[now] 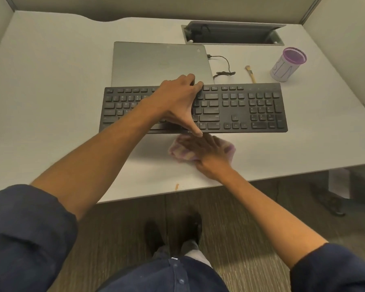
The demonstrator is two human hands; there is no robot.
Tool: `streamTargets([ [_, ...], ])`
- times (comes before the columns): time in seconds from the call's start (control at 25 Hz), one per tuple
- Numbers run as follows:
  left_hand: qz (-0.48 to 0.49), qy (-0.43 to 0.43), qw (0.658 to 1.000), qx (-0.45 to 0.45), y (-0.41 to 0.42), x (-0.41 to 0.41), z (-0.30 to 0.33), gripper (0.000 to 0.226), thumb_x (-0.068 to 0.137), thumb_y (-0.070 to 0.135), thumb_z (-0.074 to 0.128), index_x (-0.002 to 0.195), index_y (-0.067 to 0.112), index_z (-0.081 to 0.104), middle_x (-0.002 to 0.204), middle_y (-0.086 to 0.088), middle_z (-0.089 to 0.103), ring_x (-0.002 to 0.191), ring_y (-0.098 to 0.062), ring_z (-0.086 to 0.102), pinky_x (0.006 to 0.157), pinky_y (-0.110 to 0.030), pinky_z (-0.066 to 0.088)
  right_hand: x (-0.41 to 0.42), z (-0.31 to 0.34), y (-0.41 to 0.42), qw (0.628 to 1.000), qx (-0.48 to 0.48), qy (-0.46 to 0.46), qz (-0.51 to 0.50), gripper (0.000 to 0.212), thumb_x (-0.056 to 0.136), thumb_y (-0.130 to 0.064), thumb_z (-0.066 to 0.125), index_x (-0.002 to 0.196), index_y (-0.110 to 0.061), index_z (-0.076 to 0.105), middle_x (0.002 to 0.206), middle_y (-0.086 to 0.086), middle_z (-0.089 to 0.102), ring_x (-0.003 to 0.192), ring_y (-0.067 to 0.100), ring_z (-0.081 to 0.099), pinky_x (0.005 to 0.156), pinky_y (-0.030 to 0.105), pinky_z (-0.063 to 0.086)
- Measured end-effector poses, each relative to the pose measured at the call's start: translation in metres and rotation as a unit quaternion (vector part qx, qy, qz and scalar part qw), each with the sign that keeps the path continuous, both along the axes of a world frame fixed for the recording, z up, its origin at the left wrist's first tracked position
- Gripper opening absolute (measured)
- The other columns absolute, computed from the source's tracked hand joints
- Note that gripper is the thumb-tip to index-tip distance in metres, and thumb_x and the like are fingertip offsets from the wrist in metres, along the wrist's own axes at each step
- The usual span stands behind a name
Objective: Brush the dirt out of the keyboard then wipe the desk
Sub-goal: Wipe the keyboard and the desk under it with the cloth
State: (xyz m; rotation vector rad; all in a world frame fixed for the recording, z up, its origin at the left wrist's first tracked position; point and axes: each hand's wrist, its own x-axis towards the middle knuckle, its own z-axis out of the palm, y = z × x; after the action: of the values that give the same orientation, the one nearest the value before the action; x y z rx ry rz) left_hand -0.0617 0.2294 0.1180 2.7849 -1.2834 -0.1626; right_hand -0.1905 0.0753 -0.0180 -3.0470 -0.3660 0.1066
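A black keyboard [240, 106] lies across the middle of the white desk [51, 102]. My left hand [177, 102] spans its centre, fingers over the far edge and thumb at the near edge, gripping it. Just in front of the keyboard, my right hand [207, 152] presses flat on a purple and yellow cloth [181, 153] on the desk. The hand is motion-blurred. A small wooden-handled brush [250, 73] lies on the desk behind the keyboard's right part.
A closed grey laptop [152, 62] lies behind the keyboard with a black cable [223, 66] at its right. A purple-rimmed cup [287, 64] stands far right. An open cable hatch [232, 34] is at the back. An orange stain [176, 186] marks the near edge.
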Motion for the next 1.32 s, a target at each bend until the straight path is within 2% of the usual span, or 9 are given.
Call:
streamTargets([
  [0.12,-0.002,-0.001,1.0,-0.002,-0.002,-0.001,-0.001,0.132,0.037,0.097,0.06,0.136,0.011,0.044,0.119,-0.009,0.048,0.102,-0.025,0.049,0.07,-0.035,0.036,-0.023,-0.001,0.028,0.997,0.007,-0.002,0.078,0.057,0.09,-0.056,0.051,0.143,-0.05,0.032,0.16,-0.005,0.017,0.145,0.029,0.018,0.113,0.054,0.019],
  [0.32,-0.002,-0.002,1.0,0.002,-0.003,-0.001,0.0,0.127,0.043,0.094,0.067,0.137,0.012,0.043,0.121,-0.009,0.048,0.105,-0.024,0.048,0.072,-0.034,0.038,-0.071,-0.011,0.045,0.986,0.038,-0.022,0.164,0.069,0.084,-0.036,0.059,0.147,-0.042,0.031,0.162,0.001,0.014,0.144,0.032,0.022,0.106,0.052,0.027],
  [0.52,-0.003,-0.006,1.0,0.002,-0.005,-0.001,0.006,0.128,0.042,0.093,0.068,0.138,0.012,0.043,0.12,-0.009,0.048,0.105,-0.025,0.049,0.071,-0.035,0.037,-0.047,0.009,0.01,0.997,0.067,-0.024,0.025,0.058,0.086,-0.036,0.043,0.143,-0.041,0.036,0.157,0.001,0.027,0.142,0.031,0.025,0.105,0.053,0.033],
  [0.6,-0.005,-0.001,1.0,0.006,-0.006,-0.003,0.007,0.131,0.042,0.094,0.066,0.14,0.011,0.041,0.122,-0.01,0.048,0.105,-0.024,0.049,0.072,-0.034,0.037,-0.027,0.01,-0.002,0.998,0.058,0.012,-0.023,0.054,0.091,-0.036,0.045,0.143,-0.047,0.031,0.16,-0.004,0.019,0.145,0.029,0.019,0.111,0.057,0.028],
  [0.8,-0.007,0.005,1.0,0.011,-0.005,-0.009,0.001,0.13,0.042,0.094,0.065,0.139,0.011,0.042,0.12,-0.009,0.047,0.101,-0.021,0.046,0.072,-0.034,0.037,-0.031,-0.001,0.016,0.999,0.021,0.018,0.04,0.057,0.092,-0.051,0.053,0.144,-0.049,0.029,0.161,-0.005,0.012,0.147,0.03,0.014,0.113,0.058,0.02],
  [1.04,-0.004,0.011,1.0,0.015,-0.001,-0.011,-0.012,0.126,0.045,0.091,0.069,0.138,0.011,0.042,0.12,-0.008,0.047,0.1,-0.02,0.044,0.073,-0.034,0.039,-0.096,-0.004,0.036,0.99,0.059,0.002,0.125,0.073,0.082,-0.03,0.059,0.146,-0.044,0.028,0.163,-0.007,0.002,0.148,0.026,0.01,0.11,0.05,0.022],
  [1.12,-0.003,0.019,1.0,0.024,0.002,-0.01,-0.018,0.126,0.047,0.09,0.071,0.14,0.01,0.041,0.123,-0.009,0.047,0.104,-0.021,0.046,0.075,-0.033,0.039,-0.114,0.004,0.037,0.984,0.145,0.037,0.095,0.072,0.085,-0.026,0.056,0.148,-0.044,0.026,0.162,-0.013,0.003,0.149,0.018,0.007,0.114,0.047,0.02],
  [1.2,0.003,0.029,0.999,0.037,0.005,-0.008,-0.024,0.124,0.047,0.088,0.072,0.139,0.011,0.041,0.125,-0.009,0.047,0.108,-0.023,0.047,0.076,-0.033,0.038,-0.125,0.021,0.036,0.949,0.31,0.046,0.016,0.065,0.089,-0.021,0.052,0.147,-0.041,0.031,0.158,-0.014,0.022,0.146,0.011,0.021,0.115,0.041,0.026],
  [1.32,0.005,0.035,0.998,0.045,0.006,-0.005,-0.035,0.121,0.046,0.087,0.074,0.135,0.012,0.043,0.125,-0.008,0.047,0.11,-0.025,0.048,0.073,-0.034,0.037,-0.128,0.046,0.026,0.796,0.577,0.031,-0.178,0.05,0.088,-0.02,0.052,0.138,-0.027,0.05,0.127,-0.012,0.062,0.119,0.007,0.057,0.097,0.03,0.048],
])
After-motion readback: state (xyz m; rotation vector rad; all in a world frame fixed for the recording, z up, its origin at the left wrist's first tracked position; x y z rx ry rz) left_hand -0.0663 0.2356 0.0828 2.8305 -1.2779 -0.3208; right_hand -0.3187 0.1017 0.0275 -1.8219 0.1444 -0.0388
